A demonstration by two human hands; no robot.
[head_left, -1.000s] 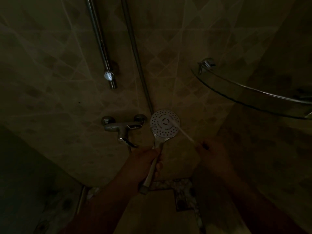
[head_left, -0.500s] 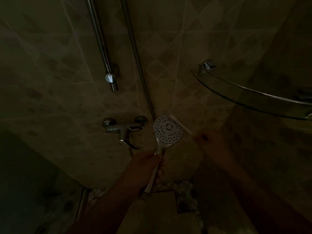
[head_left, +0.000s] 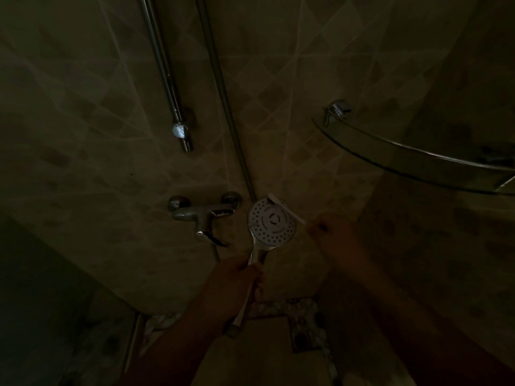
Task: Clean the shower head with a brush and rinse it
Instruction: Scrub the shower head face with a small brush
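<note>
The scene is very dark. A round white shower head (head_left: 271, 222) with many small holes faces me at the centre. My left hand (head_left: 232, 285) grips its chrome handle from below. My right hand (head_left: 334, 232) sits just right of the head and holds a thin white brush (head_left: 287, 208). The brush lies slanted across the head's upper right edge, with its tip at the top of the face.
A chrome mixer tap (head_left: 203, 214) with a lever is mounted on the tiled wall left of the head. A chrome riser rail (head_left: 167, 76) and a hose (head_left: 223, 87) run up the wall. A curved glass corner shelf (head_left: 412, 160) juts out at the right.
The brush tip has travelled from the head's right middle up to its top edge. My right hand rose and moved closer to the head. The head turned slightly.
</note>
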